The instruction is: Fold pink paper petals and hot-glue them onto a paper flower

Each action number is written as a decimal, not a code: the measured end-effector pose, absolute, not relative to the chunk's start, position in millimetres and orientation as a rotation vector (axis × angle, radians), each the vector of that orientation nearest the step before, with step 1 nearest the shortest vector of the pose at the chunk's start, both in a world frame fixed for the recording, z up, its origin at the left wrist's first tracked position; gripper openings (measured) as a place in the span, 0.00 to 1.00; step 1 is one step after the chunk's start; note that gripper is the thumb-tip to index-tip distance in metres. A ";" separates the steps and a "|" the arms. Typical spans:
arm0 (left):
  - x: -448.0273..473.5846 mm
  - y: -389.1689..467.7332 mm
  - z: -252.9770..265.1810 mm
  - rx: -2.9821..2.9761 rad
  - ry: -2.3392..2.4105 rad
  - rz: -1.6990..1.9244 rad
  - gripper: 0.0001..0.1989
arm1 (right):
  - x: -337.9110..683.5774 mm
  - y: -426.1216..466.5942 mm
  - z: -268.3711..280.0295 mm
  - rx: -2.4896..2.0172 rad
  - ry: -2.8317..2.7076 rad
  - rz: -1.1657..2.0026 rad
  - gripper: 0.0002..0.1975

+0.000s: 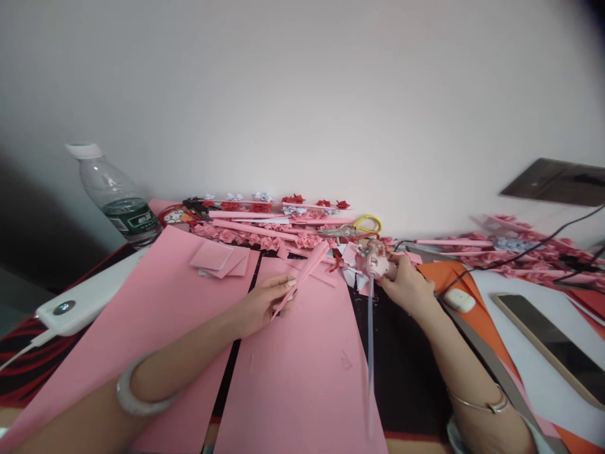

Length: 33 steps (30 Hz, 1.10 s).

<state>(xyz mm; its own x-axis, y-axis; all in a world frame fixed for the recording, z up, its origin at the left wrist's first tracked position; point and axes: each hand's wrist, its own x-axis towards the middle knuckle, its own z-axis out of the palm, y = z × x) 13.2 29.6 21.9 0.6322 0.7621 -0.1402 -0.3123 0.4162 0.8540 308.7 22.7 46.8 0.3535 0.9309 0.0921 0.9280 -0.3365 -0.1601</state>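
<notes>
My left hand [265,302] is closed on a narrow piece of folded pink paper [308,270], which slants up and to the right. Beneath it lies a large pink sheet [302,384], with a second pink sheet [155,315] to its left. My right hand [409,284] grips a pale pink glue gun [377,260]; some of its fingers are hidden behind the gun. A long translucent glue stick [371,340] sticks out of the gun toward me. Small pink paper squares [220,258] lie beyond my left forearm.
Paper flowers [265,243] and yellow-handled scissors [366,224] lie along the wall. A water bottle [118,195] and a white power bank [89,302] stand at the left. A phone [553,340], a white case [460,301] and a black cable [510,255] are at the right.
</notes>
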 end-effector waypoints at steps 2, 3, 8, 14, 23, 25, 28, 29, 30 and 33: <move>10.6 28.9 22.8 0.947 0.546 0.637 0.11 | 309.4 22.6 44.3 -2.447 -1.712 0.019 0.23; 9.6 28.5 23.5 0.961 0.539 0.600 0.12 | 309.0 21.8 45.0 -2.433 -1.711 -0.020 0.24; 7.5 27.1 26.3 0.968 0.496 0.439 0.13 | 301.4 10.6 64.4 -1.852 -1.746 -0.380 0.24; 7.1 27.8 27.1 0.935 0.442 0.309 0.13 | 268.1 -6.3 65.1 -1.161 -2.323 -0.168 0.27; 9.3 24.4 30.5 0.974 0.446 0.219 0.14 | 242.7 -10.1 50.4 -1.079 -2.334 0.074 0.04; 9.8 23.9 31.3 0.976 0.454 0.218 0.14 | 243.2 -11.0 51.8 -1.084 -2.328 0.103 0.04; 10.2 23.9 31.6 0.979 0.469 0.206 0.15 | 243.6 -12.8 52.1 -1.080 -2.337 0.105 0.05; 10.3 24.1 31.5 0.979 0.475 0.203 0.15 | 243.6 -13.3 51.7 -1.073 -2.339 0.099 0.06; 10.4 24.2 31.3 0.977 0.479 0.202 0.15 | 243.5 -13.6 51.2 -1.062 -2.339 0.093 0.06; 10.6 24.4 30.6 0.968 0.474 0.208 0.14 | 243.3 -14.0 49.0 -1.031 -2.339 0.090 0.07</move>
<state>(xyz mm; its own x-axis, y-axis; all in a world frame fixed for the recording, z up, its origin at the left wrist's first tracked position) 10.6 24.4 30.6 0.8789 0.3759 -0.2936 0.0386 0.5574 0.8293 243.3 -14.0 49.0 -0.5364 0.6956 0.4779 0.6568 0.6997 -0.2812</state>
